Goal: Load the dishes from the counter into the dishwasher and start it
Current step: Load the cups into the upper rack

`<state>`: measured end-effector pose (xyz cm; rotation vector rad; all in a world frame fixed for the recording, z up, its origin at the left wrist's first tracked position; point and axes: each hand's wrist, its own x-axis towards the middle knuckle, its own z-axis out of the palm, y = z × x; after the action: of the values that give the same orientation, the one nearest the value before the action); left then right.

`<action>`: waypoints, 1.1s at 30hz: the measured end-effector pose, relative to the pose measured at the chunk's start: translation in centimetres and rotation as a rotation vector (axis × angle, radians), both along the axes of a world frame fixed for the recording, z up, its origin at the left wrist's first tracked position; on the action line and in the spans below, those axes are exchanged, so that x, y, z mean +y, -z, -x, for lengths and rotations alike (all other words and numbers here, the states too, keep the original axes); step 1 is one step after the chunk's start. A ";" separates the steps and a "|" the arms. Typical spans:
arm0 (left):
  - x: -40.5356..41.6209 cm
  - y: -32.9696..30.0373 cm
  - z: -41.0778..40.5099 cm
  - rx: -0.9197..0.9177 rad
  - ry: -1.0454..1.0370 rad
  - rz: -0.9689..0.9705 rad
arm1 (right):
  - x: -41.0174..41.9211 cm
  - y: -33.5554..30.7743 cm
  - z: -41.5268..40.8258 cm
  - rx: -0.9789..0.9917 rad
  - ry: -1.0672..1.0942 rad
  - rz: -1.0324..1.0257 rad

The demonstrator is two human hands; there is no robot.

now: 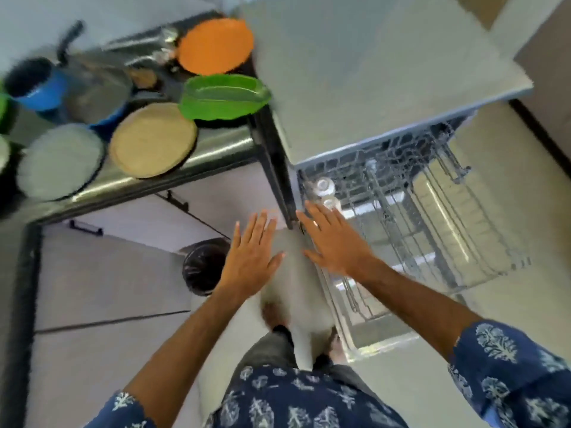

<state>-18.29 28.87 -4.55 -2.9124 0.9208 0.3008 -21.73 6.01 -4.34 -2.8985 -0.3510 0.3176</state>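
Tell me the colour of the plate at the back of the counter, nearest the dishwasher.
Orange; the plate shows in the head view.

Kitchen: steel counter (185,168) with plates (153,140), open dishwasher (401,211).

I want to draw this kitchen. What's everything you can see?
Plates: four on the counter: orange, green, tan, grey.
Pot: one, blue, counter's left end.
Rack: one, grey wire, pulled out of the dishwasher.
Glasses: two, clear, rack's near-left corner.
Bin: one, black liner, on the floor.
Hands: left and right, both open, holding nothing, above the floor by the rack.
Sleeves: blue, white print.
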 end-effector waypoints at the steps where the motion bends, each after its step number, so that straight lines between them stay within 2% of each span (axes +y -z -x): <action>1: 1.8 -1.0 0.4 -0.021 -0.055 0.009 | 1.1 -1.0 -0.5 -0.025 -0.056 0.014; 8: 14.4 -5.8 0.8 -0.143 -0.421 0.120 | 11.8 -6.0 -7.1 -0.172 -0.360 0.070; 12: 23.1 -6.9 1.8 -0.205 -0.595 0.135 | 21.5 -8.0 -10.8 -0.233 -0.532 0.082; 24: 48.6 -11.2 3.0 -0.302 -0.901 0.118 | 51.6 -11.7 -17.4 -0.295 -0.796 -0.113; 31: 57.8 -12.4 2.7 -0.376 -1.091 0.117 | 64.0 -13.2 -20.5 -0.346 -0.978 -0.161; 33: 59.5 -13.0 2.3 -0.346 -1.156 0.116 | 66.9 -13.3 -21.7 -0.313 -1.023 -0.176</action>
<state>-20.63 88.36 8.41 -3.0680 -0.8612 -0.2246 -0.04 72.89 9.01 -2.3382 -1.7856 -0.0421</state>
